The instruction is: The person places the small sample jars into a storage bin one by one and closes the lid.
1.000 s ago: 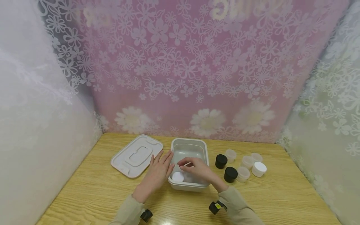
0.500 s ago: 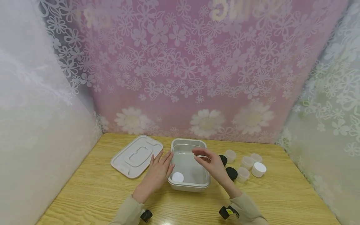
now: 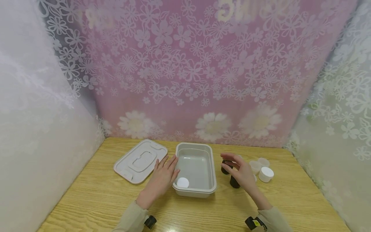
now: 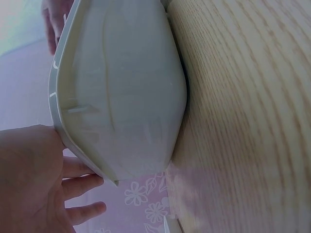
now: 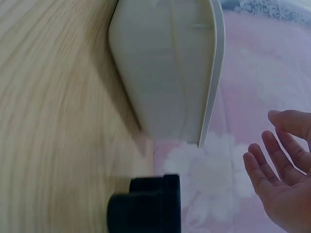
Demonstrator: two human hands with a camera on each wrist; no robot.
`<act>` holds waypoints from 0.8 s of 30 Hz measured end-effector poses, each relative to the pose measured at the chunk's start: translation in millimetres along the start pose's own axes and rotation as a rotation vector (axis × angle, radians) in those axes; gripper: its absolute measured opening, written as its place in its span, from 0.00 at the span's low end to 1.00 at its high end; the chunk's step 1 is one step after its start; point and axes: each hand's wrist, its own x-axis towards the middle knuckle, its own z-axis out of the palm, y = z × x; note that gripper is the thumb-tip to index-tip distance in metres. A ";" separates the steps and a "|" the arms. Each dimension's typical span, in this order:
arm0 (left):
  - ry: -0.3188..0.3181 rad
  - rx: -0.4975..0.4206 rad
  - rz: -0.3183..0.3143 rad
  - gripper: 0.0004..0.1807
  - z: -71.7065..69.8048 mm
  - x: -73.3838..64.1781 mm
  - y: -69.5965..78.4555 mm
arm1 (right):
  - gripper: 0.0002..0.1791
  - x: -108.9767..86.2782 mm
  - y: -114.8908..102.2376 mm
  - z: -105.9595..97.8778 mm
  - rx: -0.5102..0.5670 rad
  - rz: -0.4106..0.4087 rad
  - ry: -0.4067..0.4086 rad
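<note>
A light grey plastic container [image 3: 197, 164] stands on the table, with a small round white-topped jar [image 3: 183, 182] in its near left corner. My left hand [image 3: 160, 178] rests on the container's left rim, its fingers extended. To the right of the container, my right hand [image 3: 242, 175] hovers over two black jars with its fingers loosely bent and nothing in them. The far black jar [image 3: 224, 170] and the near black jar [image 3: 233, 183] are partly hidden by that hand in the head view. In the right wrist view, the fingers are apart from the black jars [image 5: 150, 206].
A flat white lid [image 3: 141, 162] lies left of the container. Beyond my right hand, several translucent jars [image 3: 255, 166] and a white jar [image 3: 266, 174] stand close together. The container's right wall [image 5: 165, 68] rises between the jars and my left hand. Flowered cloth closes off the back and sides.
My right hand has moved out of the container and rightward over the black jars, with nothing in it. The left hand stays at the rim and the white-topped jar stays put.
</note>
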 end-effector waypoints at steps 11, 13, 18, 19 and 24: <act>-0.008 -0.019 -0.002 0.28 -5.2 -0.2 2.4 | 0.22 -28.6 15.2 -30.3 -0.234 0.141 0.012; -0.013 -0.023 -0.004 0.28 -6.1 -0.2 2.9 | 0.23 -31.5 17.3 -33.6 -0.263 0.162 -0.002; -0.013 -0.031 -0.009 0.28 -5.5 -0.3 2.8 | 0.25 -34.5 20.9 -39.3 -0.330 0.198 -0.056; -0.011 -0.031 -0.009 0.28 -5.2 -0.2 2.6 | 0.26 -34.5 21.3 -39.9 -0.344 0.202 -0.068; -0.003 -0.027 -0.007 0.28 -4.4 0.3 3.2 | 0.29 -33.9 20.8 -39.8 -0.413 0.182 -0.132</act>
